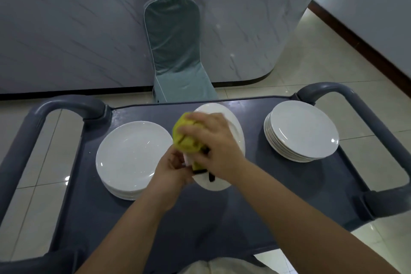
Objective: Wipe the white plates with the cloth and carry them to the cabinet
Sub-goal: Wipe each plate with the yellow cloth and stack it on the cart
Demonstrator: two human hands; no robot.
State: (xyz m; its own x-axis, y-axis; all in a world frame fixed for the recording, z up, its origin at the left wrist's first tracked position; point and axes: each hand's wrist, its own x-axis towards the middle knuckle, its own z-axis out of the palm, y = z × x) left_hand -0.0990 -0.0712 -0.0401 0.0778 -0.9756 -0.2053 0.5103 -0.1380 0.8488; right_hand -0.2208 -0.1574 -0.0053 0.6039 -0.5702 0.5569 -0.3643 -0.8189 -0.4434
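Grey cart [255, 202], curved handle at each end, standing on a pale tiled floor.

Left end of the cart: a stack of white plates [133, 153], lying flat, untouched.

Just right of that stack, the left hand [172, 169], fingers curled round the near edge of a single white plate [219, 110]. This plate is tilted up over the middle of the cart; whether its lower edge touches the surface, cannot tell.

Against the plate's face: a bunched yellow-green cloth [185, 138]. The right hand [213, 142] is clenched over the cloth from above, pressing it to the plate.

Right end: a second stack of white plates [302, 129], flat, well apart from both hands.

Beyond the cart, a chair in a teal cover [175, 46] against a marble-patterned counter front [66, 29].
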